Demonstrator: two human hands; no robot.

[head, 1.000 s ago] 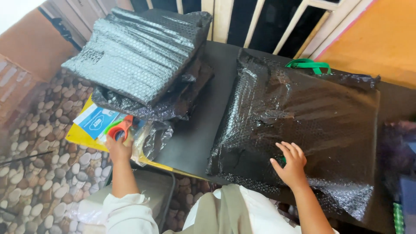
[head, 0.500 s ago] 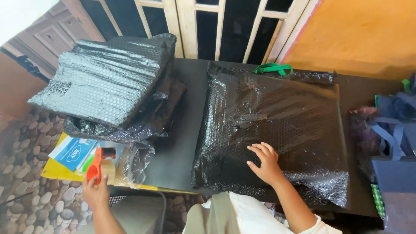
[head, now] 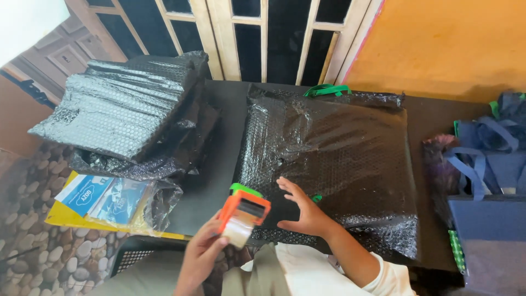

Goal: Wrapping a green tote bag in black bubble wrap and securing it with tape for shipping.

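Black bubble-wrapped parcel (head: pixel 334 164), flat, glossy

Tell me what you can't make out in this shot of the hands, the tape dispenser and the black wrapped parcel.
Head view:
- Contents of the wrapped parcel: hidden by black bubble wrap.
- Tape dispenser: its tape end, blurred.
- Left hand: its palm faces away.
- Blue bags: cut off by the right edge.
- Right hand: contact with the wrap unclear.

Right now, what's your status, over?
Left hand grips tape dispenser. Right hand flat on bubble-wrapped parcel. Nothing between them.
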